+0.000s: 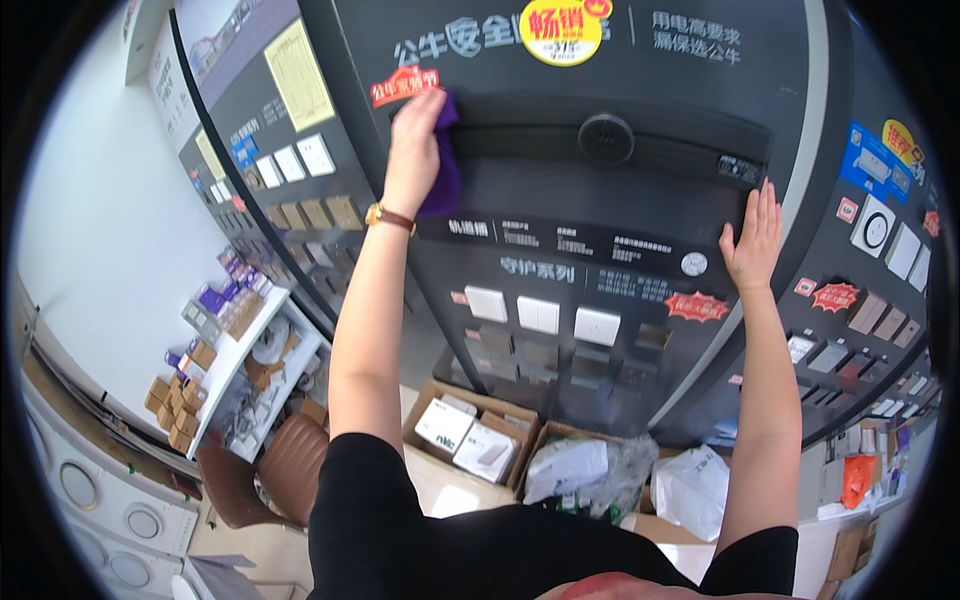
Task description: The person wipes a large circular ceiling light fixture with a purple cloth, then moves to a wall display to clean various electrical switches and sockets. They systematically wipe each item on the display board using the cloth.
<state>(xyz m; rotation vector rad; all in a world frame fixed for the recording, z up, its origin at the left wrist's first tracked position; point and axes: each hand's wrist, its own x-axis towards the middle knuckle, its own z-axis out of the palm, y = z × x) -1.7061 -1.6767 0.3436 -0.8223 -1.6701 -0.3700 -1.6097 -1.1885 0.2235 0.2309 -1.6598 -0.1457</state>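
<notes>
My left hand (415, 154), with a wristwatch (390, 218) on the wrist, presses a purple cloth (444, 176) against the dark display panel (570, 196). The cloth lies at the left end of a black power track (517, 142), just under a red sticker (406, 85). A round black socket module (606, 140) sits on the track. Past the track's right end, my right hand (756, 238) lies flat on the panel and holds nothing. Its fingertips are just below a small label (738, 169).
White wall switches and sockets (538, 315) are mounted lower on the panel. On the floor beneath stand a carton of boxes (472, 435) and plastic bags (690, 491). At left are a brown chair (294, 469) and a white shelf unit (247, 322) with small boxes.
</notes>
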